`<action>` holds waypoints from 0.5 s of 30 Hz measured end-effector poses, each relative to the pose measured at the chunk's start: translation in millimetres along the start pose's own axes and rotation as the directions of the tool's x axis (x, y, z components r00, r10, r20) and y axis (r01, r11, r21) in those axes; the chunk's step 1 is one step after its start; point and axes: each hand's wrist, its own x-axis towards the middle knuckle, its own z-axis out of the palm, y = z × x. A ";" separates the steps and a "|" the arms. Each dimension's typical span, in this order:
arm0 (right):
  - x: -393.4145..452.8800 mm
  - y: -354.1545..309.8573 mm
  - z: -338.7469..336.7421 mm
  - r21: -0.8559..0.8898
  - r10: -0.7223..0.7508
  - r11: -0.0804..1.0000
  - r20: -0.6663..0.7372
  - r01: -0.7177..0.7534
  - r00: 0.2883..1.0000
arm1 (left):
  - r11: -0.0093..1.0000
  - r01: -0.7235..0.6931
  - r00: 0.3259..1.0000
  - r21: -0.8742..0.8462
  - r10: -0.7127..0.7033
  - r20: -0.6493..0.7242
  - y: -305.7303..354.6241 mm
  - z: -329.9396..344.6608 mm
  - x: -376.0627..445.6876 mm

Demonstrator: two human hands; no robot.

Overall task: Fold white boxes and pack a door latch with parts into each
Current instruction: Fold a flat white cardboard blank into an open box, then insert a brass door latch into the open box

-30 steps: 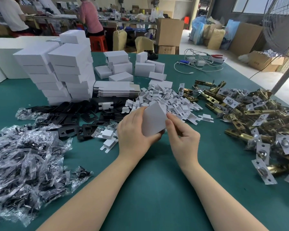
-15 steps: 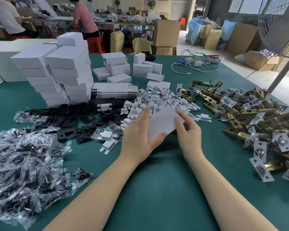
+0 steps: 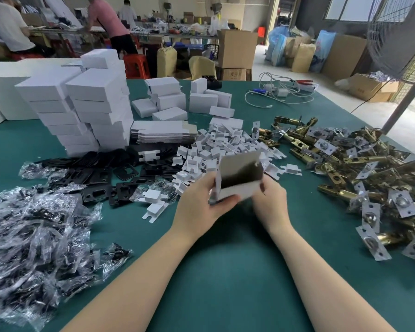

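Left hand (image 3: 199, 202) and right hand (image 3: 271, 202) both grip the small white cardboard box (image 3: 237, 178), fingers curled round its opened-up sides

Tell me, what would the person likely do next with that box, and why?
Probably fold its end flaps shut. Both the left hand and right hand hold the white box popped open into a tube, apparently empty, so it cannot yet hold a latch.

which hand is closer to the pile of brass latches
Right. The right hand grips the white box's right side, just left of the brass latches. The left hand holds the box's other side, farther from them.
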 end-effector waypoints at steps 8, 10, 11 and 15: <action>54.5 -6.8 -53.0 -0.939 0.052 0.339 0.072 0.051 0.996 | 0.955 0.251 0.964 -0.159 -0.231 0.133 -11.7 -2.9 5.4; 64.6 -5.6 -71.3 -0.992 0.167 0.072 0.114 0.103 0.979 | 0.961 0.237 0.965 -0.142 -0.216 0.146 -11.3 -3.3 5.2; 67.5 -2.6 -78.8 -0.991 0.216 -0.002 0.129 0.133 0.968 | 0.962 0.243 0.963 -0.127 -0.223 0.149 -11.4 -3.7 5.5; 75.0 12.4 -101.0 -0.976 0.253 -0.102 0.161 0.192 0.954 | 0.961 0.268 0.955 -0.065 -0.256 0.151 -14.3 -6.6 7.2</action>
